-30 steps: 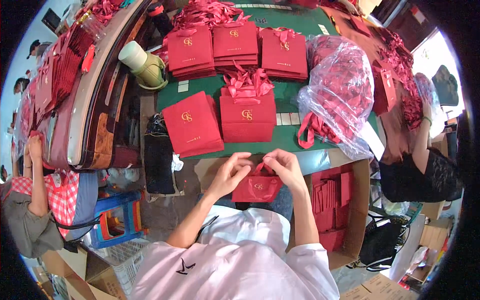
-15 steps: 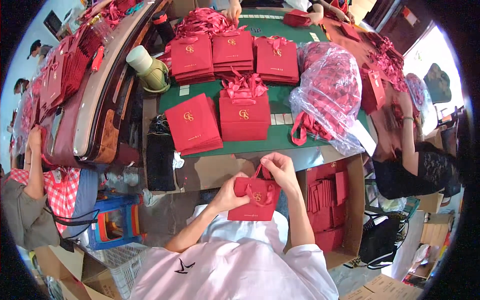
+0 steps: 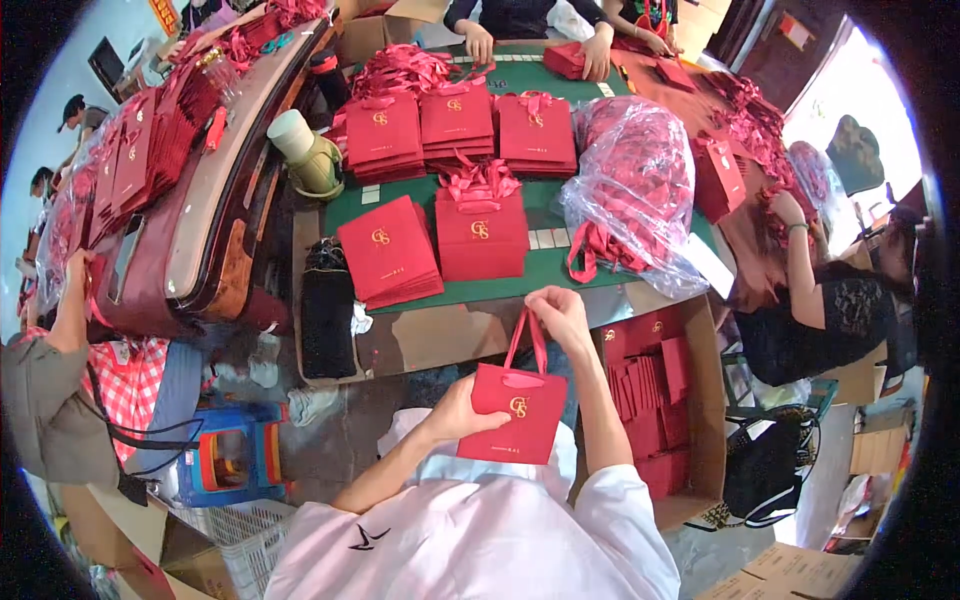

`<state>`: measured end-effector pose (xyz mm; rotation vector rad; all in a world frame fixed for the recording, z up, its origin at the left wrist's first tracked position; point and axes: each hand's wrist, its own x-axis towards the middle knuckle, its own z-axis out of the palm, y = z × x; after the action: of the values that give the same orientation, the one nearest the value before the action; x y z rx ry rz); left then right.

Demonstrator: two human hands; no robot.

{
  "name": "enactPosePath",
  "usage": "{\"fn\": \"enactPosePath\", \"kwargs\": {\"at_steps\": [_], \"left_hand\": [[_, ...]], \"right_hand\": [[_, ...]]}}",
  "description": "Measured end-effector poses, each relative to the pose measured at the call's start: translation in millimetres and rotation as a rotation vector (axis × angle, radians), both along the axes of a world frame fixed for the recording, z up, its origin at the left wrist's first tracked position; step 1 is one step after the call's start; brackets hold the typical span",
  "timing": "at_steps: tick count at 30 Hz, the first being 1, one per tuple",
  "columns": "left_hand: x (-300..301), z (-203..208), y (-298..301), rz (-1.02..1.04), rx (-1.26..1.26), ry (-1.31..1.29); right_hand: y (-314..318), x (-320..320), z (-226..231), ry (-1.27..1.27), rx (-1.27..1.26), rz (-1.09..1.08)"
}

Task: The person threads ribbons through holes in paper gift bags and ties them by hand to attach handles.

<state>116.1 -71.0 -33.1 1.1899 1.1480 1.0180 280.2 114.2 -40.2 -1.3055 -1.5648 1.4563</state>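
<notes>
Head view: a small red gift bag [image 3: 530, 435] is held up on the wearer's side of the green-topped bench [image 3: 470, 291], near its front edge. The left hand [image 3: 460, 412] has its grip closed on the bag's left side, thumb across the front. The right hand [image 3: 562, 315] has a narrow pinch grip on the top of the ribbon handle [image 3: 539, 347], which stands taut above the bag. On the bench's near half sit a flat stack of red bags [image 3: 388, 250] and, beside it, an upright bundle [image 3: 482, 240] topped with ribbons. A clear plastic sack [image 3: 635, 180] full of red ribbon lies at the bench's right side. Below the bench's front edge, toward its right, an open cardboard box [image 3: 708, 420] holds more red bags. A co-worker's hands [image 3: 598, 50] rest at the bench's far edge.
</notes>
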Motion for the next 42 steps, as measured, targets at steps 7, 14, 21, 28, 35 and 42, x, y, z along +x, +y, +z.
{"fn": "enactPosePath", "kwargs": {"at_steps": [7, 14, 21, 28, 35, 42], "left_hand": [[1.3, 2.9, -6.1, -0.010, -0.098, -0.101], [-19.8, -0.5, -7.2, 0.171, -0.152, -0.106], [-12.8, 0.1, 1.3, 0.345, 0.120, 0.368], [-12.6, 26.3, -11.1, 0.229, 0.262, 0.336], [-18.4, 40.2, -11.1, 0.287, 0.350, 0.352], [-17.5, 28.5, 12.3, 0.333, 0.529, 0.760]], "right_hand": [[-13.7, 6.3, -20.0, -0.021, 0.096, -0.017], [-61.8, -10.4, 27.3, -0.274, 0.614, -0.123], [-116.3, -40.0, 54.7, -0.076, 0.399, 0.153], [-117.6, -45.6, 65.1, -0.117, 0.485, 0.124], [-93.2, -45.4, 55.6, 0.037, 0.478, 0.099], [-49.4, -41.9, 10.3, 0.529, -0.130, 0.116]]}}
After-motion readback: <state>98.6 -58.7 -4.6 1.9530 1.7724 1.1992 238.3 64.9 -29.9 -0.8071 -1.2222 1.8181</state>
